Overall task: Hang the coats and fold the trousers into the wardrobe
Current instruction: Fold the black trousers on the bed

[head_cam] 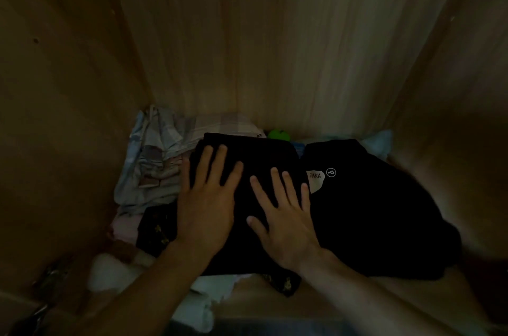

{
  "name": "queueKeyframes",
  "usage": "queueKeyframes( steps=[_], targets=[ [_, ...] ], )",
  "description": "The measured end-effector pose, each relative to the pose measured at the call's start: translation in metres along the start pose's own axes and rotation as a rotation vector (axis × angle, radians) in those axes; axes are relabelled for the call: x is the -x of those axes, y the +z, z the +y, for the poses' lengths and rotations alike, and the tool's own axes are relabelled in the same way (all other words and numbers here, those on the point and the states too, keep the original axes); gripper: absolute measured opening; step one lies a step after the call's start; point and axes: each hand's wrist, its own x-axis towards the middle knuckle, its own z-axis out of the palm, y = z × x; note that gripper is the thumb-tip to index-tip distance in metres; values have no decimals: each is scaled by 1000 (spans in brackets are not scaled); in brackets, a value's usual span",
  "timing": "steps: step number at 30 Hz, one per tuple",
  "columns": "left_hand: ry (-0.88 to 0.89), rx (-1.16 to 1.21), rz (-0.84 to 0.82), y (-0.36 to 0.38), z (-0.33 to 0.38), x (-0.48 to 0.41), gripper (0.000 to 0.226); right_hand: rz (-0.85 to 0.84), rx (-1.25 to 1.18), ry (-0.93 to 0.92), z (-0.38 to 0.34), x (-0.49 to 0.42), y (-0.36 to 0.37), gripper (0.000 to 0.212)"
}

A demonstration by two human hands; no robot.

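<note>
Folded black trousers (255, 154) lie on the floor of a dim wooden wardrobe (261, 41), on top of other clothes. My left hand (207, 198) lies flat on the left part of the trousers, fingers straight and spread. My right hand (283, 220) presses flat on the trousers beside it, fingers spread too. Right of them sits another folded black garment (384, 212) with a white label reading PAKA. No coats or hangers are in view.
A heap of pale checked cloth (156, 160) fills the back left corner. A dark patterned garment (156, 228) and white fabric (115, 272) lie at the front left. A small green object (279, 134) sits at the back. Wooden side walls close in left and right.
</note>
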Motion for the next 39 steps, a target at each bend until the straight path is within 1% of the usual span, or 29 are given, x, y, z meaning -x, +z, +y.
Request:
queueKeyframes(
  steps=[2,4,7,13,17,21,27,31,33,35,37,39],
  targets=[
    [40,-51,-48,5,5,18,59,44,26,18,3,-1,9,68],
    [38,-53,-111,13,3,31,66,58,45,15,4,-3,13,68],
    [40,-29,-148,25,-8,34,67,63,47,-1,2,-6,17,69],
    [7,45,-246,57,-27,17,65,39,53,8,6,-33,41,68],
    [-27,41,-320,79,-32,-4,67,30,68,29,18,-56,65,67],
    [-34,6,-421,87,-32,-26,67,9,53,51,26,-72,72,67],
    [-43,23,-375,76,-27,-11,73,-53,13,25,19,-56,51,78],
    [-99,70,-294,65,-14,11,70,-27,-31,32,7,-21,32,73],
    [-142,82,-334,57,-5,23,71,-36,-41,40,1,-4,25,68],
    [-168,81,-417,40,5,30,70,-69,-56,53,0,7,12,69],
    [-205,118,-531,13,12,29,67,-89,-65,76,-2,19,-10,71],
    [-248,172,-592,-23,18,29,67,-108,-73,90,-8,32,-41,71]
  ],
)
